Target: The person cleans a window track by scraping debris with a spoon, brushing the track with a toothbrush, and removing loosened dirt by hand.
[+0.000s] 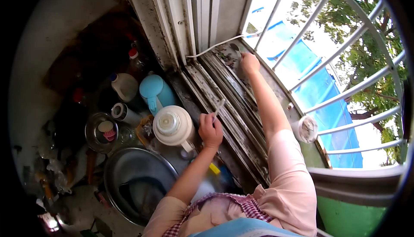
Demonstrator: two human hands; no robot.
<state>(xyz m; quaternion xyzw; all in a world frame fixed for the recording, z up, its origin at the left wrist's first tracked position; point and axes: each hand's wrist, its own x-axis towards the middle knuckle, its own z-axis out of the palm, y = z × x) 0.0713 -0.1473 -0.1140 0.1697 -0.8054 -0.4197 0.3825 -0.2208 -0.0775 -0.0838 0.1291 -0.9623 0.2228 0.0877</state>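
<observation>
Right hand [250,63] was closed on a small grey spoon-like metal tool [235,48], its head at the far corner of the grimy window sill [278,89], by dark crumbly debris [224,55]. Left hand [210,131] was pinching a slim whitish stick [219,106], probably plastic, over the grooved, dirt-streaked window track [230,103]. Risks: a hard sweep could have flicked debris out between the white tubular bars [302,27]; the tool could have snagged the thin white cord [217,45]; long reach might have weakened the grip. Left forearm bumping the rounded cream flask [180,122] might have tipped it. Turquoise jug [154,88] looked smooth plastic; wide round basin [108,168], shiny metal.
</observation>
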